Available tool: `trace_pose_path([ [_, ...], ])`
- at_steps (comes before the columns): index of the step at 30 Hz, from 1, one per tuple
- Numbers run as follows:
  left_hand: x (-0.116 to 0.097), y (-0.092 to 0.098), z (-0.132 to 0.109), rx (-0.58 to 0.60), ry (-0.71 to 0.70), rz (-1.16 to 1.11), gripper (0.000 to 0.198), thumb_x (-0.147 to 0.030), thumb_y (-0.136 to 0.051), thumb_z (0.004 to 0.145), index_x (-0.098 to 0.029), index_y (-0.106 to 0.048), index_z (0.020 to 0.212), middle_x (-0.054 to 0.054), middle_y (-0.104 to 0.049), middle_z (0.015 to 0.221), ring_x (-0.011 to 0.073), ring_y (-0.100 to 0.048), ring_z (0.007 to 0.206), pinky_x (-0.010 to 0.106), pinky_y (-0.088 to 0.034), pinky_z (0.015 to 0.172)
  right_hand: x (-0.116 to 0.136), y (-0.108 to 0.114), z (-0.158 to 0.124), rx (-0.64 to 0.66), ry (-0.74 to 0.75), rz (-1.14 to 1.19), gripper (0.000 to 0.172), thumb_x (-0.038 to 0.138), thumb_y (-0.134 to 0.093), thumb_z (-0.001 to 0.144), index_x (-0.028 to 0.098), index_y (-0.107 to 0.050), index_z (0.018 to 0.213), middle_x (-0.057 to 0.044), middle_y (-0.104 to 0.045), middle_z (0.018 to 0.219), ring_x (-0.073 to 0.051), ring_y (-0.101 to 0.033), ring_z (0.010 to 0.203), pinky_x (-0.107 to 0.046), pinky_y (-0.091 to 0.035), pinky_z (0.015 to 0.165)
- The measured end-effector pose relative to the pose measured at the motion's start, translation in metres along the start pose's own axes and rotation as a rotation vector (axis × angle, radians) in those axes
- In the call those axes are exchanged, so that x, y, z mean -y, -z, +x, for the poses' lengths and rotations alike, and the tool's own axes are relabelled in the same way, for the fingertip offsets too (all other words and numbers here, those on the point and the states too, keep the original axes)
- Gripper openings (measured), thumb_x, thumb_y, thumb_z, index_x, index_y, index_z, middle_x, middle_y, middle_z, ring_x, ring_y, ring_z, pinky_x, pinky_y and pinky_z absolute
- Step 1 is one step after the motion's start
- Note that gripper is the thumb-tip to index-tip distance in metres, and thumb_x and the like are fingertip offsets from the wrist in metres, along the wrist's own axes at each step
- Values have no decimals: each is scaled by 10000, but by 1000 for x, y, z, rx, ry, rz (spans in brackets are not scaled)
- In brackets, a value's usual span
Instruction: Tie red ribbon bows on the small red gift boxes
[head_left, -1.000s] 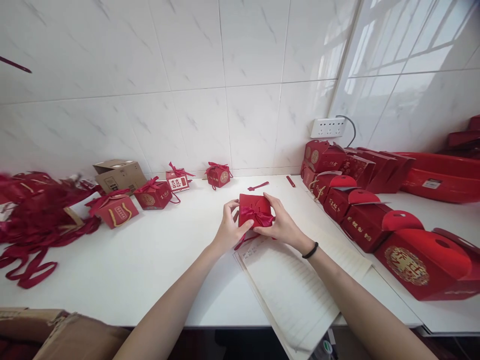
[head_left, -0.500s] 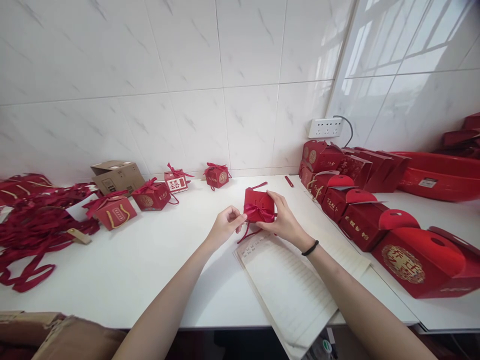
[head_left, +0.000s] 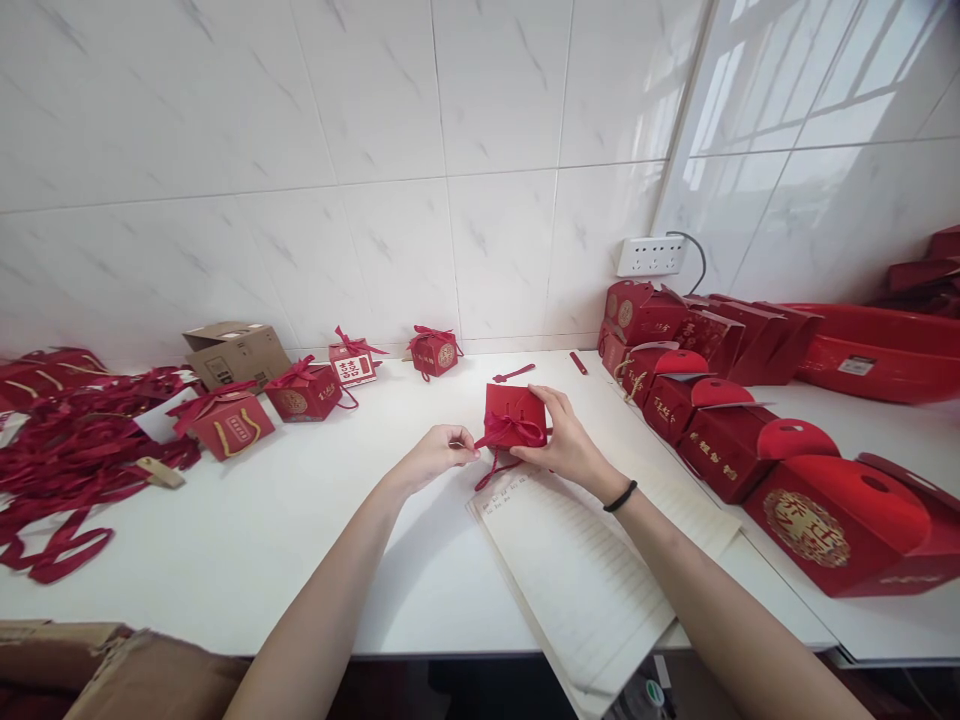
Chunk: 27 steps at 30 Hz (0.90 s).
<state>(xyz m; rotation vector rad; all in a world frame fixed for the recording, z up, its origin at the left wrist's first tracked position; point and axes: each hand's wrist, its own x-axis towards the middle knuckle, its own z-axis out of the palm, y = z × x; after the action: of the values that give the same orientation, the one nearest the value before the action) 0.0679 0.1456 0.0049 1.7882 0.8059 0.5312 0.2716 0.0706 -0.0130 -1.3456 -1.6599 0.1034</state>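
White tabletop (head_left: 300, 540) stretches between a ribbon pile (head_left: 82, 430) and the tied box (head_left: 516, 402), just beyond the far edge of the paper (head_left: 585, 570). The right hand (head_left: 568, 440) grips the box; the left hand (head_left: 439, 458) pinches its ribbon (head_left: 517, 431).

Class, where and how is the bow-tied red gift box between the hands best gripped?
Probably grip the red gift box by its right side, coming from the right, as the right hand does: its straight edges suit a pinch, while the left hand is at the left end of the ribbon bow.
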Motion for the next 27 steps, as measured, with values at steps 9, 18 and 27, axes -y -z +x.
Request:
trace_pose_path([
  [9,12,13,6,-529,-171,261,53,-193,-558,684,-187,-573,734,47,-542,874,168,-550,767,291,-447,701,5,-1,-2,34,0,5,803,320,-725,633,232,-316,1318,-129,-334,1303,-308,-329,1252,-499,-316,1045],
  [18,-1,-16,1,-388,-562,414,138,-318,-542,808,-225,-643,827,63,-499,1053,196,-500,1013,369,-390,946,8,-7,-4,77,74,-26,814,310,-737,652,228,-302,1335,-141,-305,1318,-301,-308,1268,-485,-338,1040],
  [27,-6,-13,3,-353,-311,174,271,-350,-504,779,-178,-521,571,53,-498,929,187,-525,892,312,-427,766,9,-8,-5,105,104,-24,825,306,-735,668,250,-272,1349,-134,-289,1331,-295,-304,1277,-479,-338,1047],
])
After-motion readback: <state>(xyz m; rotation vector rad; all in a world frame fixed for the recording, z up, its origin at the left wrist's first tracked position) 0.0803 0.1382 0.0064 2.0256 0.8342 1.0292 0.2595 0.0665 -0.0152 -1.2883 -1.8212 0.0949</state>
